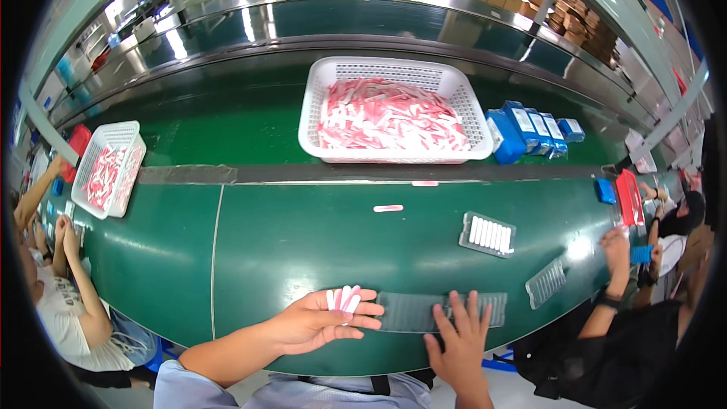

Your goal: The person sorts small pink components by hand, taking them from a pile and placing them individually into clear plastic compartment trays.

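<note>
My left hand [307, 326] is closed around several short pink-and-white plastic sticks [344, 299], which lie across its fingers under the thumb. Beside it, a clear plastic blister tray [405, 312] lies flat near the table's front edge, its compartments showing nothing inside. My right hand [462, 348] rests on the right part of this tray with fingers spread, hiding some of it. Farther off to the right, another clear tray [488, 235] holds a row of several white sticks. A loose pink-and-white stick [388, 208] lies ahead of my hands.
A big white basket [314, 148] heaped with such sticks stands beyond a dark rail [265, 175]. Blue packs [522, 129] sit to its right. One more clear tray [545, 284] lies near a co-worker's hand [617, 250]. At left, a smaller white basket [129, 174] stands near another person.
</note>
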A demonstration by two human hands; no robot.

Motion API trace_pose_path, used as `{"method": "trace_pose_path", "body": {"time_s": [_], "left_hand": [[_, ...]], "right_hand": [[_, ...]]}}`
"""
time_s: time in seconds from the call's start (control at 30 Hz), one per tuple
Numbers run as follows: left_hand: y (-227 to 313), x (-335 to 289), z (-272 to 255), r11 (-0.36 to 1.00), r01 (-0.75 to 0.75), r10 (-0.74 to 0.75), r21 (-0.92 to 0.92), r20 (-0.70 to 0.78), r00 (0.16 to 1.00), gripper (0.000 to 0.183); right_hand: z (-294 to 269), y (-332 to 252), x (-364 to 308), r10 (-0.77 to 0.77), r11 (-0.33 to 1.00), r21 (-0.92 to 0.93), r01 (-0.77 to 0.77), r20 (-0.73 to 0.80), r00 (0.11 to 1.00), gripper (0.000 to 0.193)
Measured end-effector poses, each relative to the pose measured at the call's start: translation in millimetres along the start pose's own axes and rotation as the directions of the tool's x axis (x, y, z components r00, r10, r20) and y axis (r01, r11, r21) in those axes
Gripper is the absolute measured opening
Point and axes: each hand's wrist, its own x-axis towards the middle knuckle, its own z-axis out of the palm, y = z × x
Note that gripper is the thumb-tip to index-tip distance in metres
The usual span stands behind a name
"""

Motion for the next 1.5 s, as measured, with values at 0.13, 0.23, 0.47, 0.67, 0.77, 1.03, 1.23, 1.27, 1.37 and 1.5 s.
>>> {"method": "trace_pose_path", "body": {"time_s": [0.13, 0.23, 0.47, 0.67, 0.77, 1.03, 1.23, 1.27, 1.37, 1.5], "left_hand": [[1, -4, -4, 0.995, -0.045, 0.046, 0.087, -0.015, 0.999, 0.050], [5, -9, -2, 0.993, -0.023, 0.023, 0.113, -0.004, 1.000, 0.048], [-1, -10, -3, 0.990, 0.051, -0.055, 0.128, 0.027, 0.998, 0.046], [11, -7, -7, 0.987, 0.055, -0.053, 0.148, -0.012, 0.999, 0.043], [11, -5, -15, 0.989, -0.115, 0.124, 0.092, -0.095, 0.988, 0.044], [14, -1, -17, 0.948, -0.316, 0.285, -0.039, -0.339, 0.896, 0.038], [19, 0, -15, 0.925, -0.371, 0.323, -0.079, -0.348, 0.880, 0.038], [19, -1, -15, 0.926, -0.369, 0.321, -0.078, -0.349, 0.880, 0.038], [19, -3, -16, 0.911, -0.408, 0.363, -0.068, -0.339, 0.868, 0.040], [17, -3, -17, 0.909, -0.415, 0.380, -0.044, -0.324, 0.866, 0.042]], "right_hand": [[-3, -48, 30, -0.090, 0.992, 0.094, 0.085, 0.057, 0.994, 0.054], [-11, -59, 47, -0.100, 0.943, 0.302, 0.137, -0.136, 0.986, 0.047], [-17, -87, 113, -0.248, 0.791, 0.550, 0.268, -0.112, 0.962, 0.029], [-15, -77, 126, -0.130, 0.637, 0.738, 0.223, -0.183, 0.975, 0.005], [-9, -59, 125, 0.170, 0.109, 0.993, 0.054, -0.072, 0.983, 0.007], [-22, -64, 119, 0.083, 0.152, 0.968, -0.198, 0.187, 0.979, 0.008], [-8, -66, 133, -0.344, 0.676, 0.729, -0.112, 0.446, 0.826, 0.010], [-2, -73, 133, -0.396, 0.741, 0.671, 0.013, 0.421, 0.816, 0.015], [2, -83, 138, -0.446, 0.870, 0.409, 0.276, 0.415, 0.793, 0.033], [1, -76, 139, -0.432, 0.888, 0.320, 0.329, 0.344, 0.834, 0.047]]}}
